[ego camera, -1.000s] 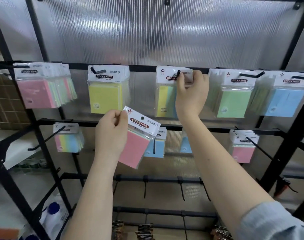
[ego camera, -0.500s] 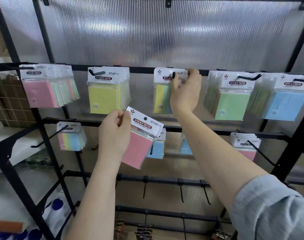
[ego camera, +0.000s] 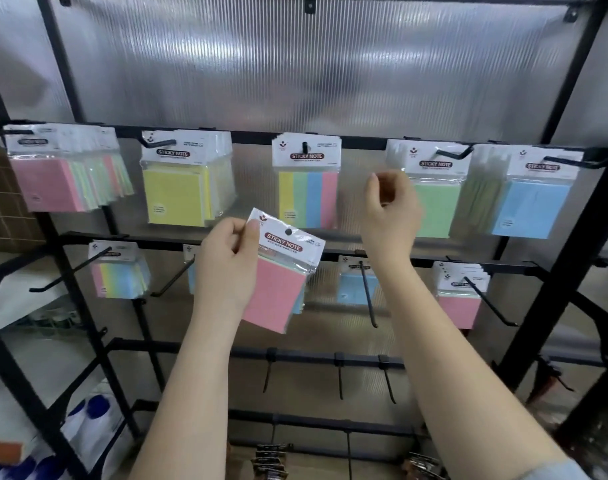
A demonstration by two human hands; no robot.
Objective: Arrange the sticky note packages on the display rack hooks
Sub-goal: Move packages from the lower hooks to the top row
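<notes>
My left hand [ego camera: 226, 261] pinches the header corner of a pink sticky note package [ego camera: 278, 289], held tilted in front of the rack's middle bar. My right hand [ego camera: 390, 211] hovers with loosely curled fingers, holding nothing, just right of the striped four-colour package [ego camera: 307, 199] that hangs on the top bar's centre hook [ego camera: 305, 148]. Other packages hang on the top bar: pink [ego camera: 43, 188], yellow [ego camera: 176, 195], green [ego camera: 434, 206] and blue [ego camera: 531, 206].
The middle bar carries a rainbow pack [ego camera: 117, 275], a blue pack [ego camera: 356, 287] and a pink pack [ego camera: 460, 308] on long black hooks. The lower bar [ego camera: 306, 356] has bare hooks. Black rack uprights stand left and right; bottles [ego camera: 91, 420] sit lower left.
My right hand let go of the striped package on the centre hook and drew back to the right and down. My left hand kept the pink package, shifting slightly.
</notes>
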